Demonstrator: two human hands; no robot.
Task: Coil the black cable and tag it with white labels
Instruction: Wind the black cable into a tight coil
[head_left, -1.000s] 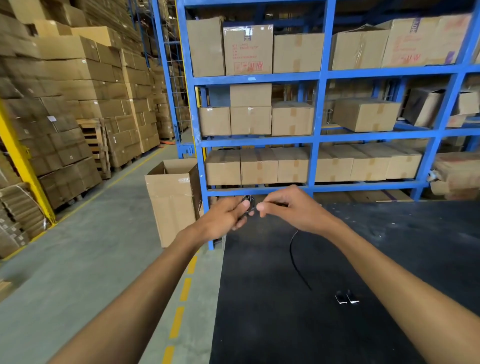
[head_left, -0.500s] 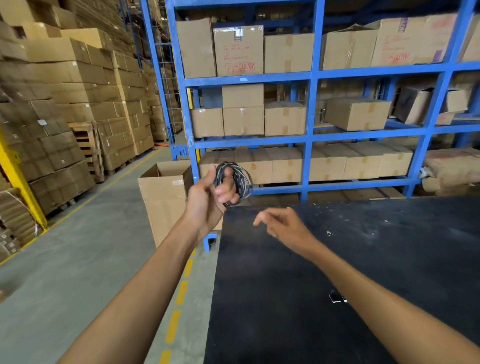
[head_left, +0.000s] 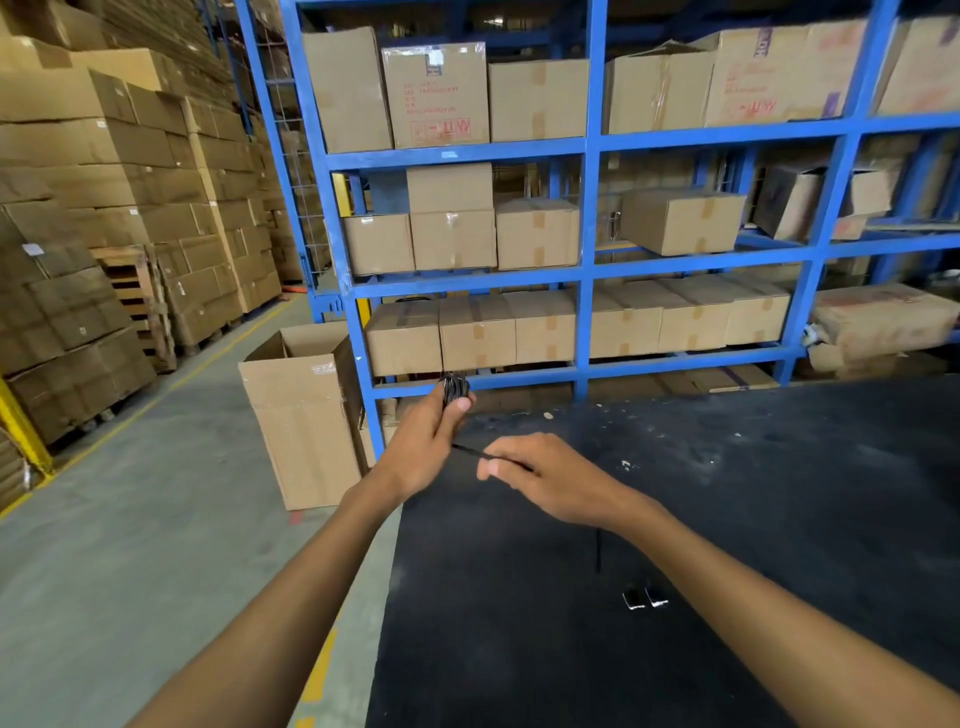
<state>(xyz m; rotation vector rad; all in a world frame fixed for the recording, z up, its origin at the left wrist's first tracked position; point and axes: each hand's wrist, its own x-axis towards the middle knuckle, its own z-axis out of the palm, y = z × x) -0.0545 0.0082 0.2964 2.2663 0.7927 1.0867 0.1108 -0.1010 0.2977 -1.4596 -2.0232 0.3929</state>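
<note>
My left hand (head_left: 426, 444) grips the coiled black cable (head_left: 454, 389) edge-on above the black table's far left corner. A loose strand of the cable runs from that hand to my right hand (head_left: 545, 475), which pinches it between thumb and fingers. The cable's tail (head_left: 598, 556) hangs down under my right wrist onto the black table (head_left: 779, 519). Its end with two small shiny plugs (head_left: 644, 597) lies on the table near my right forearm. No white labels are visible.
An open cardboard box (head_left: 301, 415) stands on the floor left of the table. Blue shelving (head_left: 587, 270) filled with cartons rises behind the table. Stacked cartons on pallets (head_left: 104, 260) line the aisle at left. Small white specks (head_left: 626, 464) dot the table.
My left hand has lowered the coil and turned it edge-on. My right hand, open half a second ago, has closed on the loose strand.
</note>
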